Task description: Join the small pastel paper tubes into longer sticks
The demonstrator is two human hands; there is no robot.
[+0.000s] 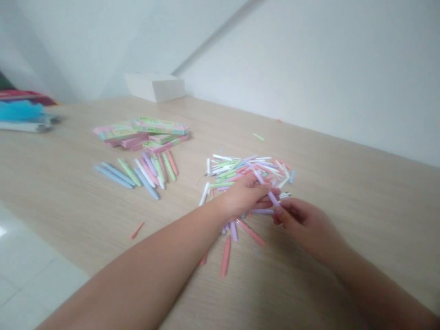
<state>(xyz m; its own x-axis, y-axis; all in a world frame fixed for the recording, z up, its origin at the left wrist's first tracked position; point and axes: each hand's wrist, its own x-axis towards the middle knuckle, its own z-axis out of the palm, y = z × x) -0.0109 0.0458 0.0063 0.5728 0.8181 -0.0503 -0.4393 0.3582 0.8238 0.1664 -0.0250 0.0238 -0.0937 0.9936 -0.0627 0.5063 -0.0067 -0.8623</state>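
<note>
A purple pen (pixel 272 197) lies slantwise between my hands. My left hand (pixel 245 195) is closed around its middle, while the thumb and fingers of my right hand (pixel 304 222) pinch its near end. Under and beyond them spreads a loose pile of pen parts (pixel 227 175) in white, green, purple, coral and blue. Some of the pile is hidden behind my left hand. A coral pen piece (pixel 226 256) and a few purple pieces lie on the near side of the pile.
Left of the pile, several pens (pixel 147 174) lie in a rough row on the wooden table (pixel 68 172). Behind them are stacked pink-and-green boxes (pixel 140 133). A white box (pixel 156 87) stands by the wall. Blue and red items (pixel 20 111) sit at far left.
</note>
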